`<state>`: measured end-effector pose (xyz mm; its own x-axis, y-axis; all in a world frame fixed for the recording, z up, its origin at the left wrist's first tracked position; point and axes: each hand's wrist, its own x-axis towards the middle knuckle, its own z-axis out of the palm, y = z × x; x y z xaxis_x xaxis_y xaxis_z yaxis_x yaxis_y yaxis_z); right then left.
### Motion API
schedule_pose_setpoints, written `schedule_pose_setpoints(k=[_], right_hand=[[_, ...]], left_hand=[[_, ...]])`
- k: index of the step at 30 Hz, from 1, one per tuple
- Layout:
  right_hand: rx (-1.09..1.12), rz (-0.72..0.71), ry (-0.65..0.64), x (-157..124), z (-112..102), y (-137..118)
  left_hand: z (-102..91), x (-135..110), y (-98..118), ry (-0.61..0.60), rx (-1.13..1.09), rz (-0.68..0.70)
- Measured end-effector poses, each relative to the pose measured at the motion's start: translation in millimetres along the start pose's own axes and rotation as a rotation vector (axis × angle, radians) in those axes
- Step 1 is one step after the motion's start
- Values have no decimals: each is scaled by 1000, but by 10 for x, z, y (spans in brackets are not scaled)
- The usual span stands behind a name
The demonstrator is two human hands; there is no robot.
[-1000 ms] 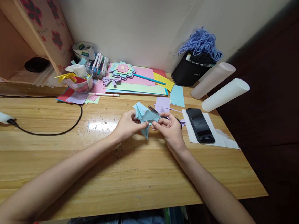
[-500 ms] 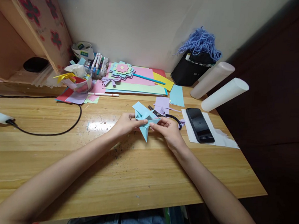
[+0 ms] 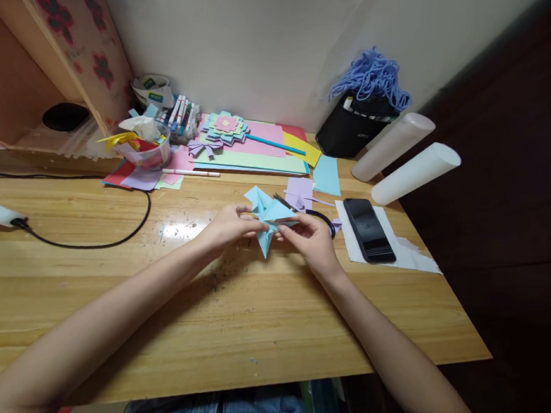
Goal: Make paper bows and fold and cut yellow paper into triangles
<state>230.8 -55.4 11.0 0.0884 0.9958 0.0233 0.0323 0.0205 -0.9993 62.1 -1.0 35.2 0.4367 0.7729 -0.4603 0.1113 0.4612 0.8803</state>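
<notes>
Folded pale blue paper [image 3: 277, 212], with several pointed ends, is held above the table [image 3: 198, 340], midway between its front and back edges. The left hand [image 3: 230, 226] pinches its left side between thumb and fingers, and the right hand [image 3: 314, 243] has its fingers closed on the right side. Scissors [image 3: 322, 216] lie just beyond; a phone [image 3: 369, 231] rests near the table's right edge.
</notes>
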Motion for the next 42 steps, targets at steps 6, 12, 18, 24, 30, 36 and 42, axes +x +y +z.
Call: schedule_pose_setpoints(k=[6, 12, 18, 24, 30, 36, 42], right_hand=[[-54, -81, -71, -28, -15, -14], [-185, -183, -97, -46, -49, -33], [-434, -351, -80, -54, -55, -40], [-462, -379, -80, -78, -33, -42], [-180, -172, -156, -76, -21, -14], [62, 13, -196, -45, 9, -22], [95, 108, -135, -38, 43, -37]], left_hand=[[-26, -5, 41, -29, 10, -7], [-54, 13, 30, -52, -13, -35], [-72, 36, 33, -113, -83, -103], [-86, 6, 74, -167, -66, -114], [-86, -3, 64, -130, 42, -72], [-36, -33, 89, -53, 186, 18], [-21, -29, 84, -48, 179, 101]])
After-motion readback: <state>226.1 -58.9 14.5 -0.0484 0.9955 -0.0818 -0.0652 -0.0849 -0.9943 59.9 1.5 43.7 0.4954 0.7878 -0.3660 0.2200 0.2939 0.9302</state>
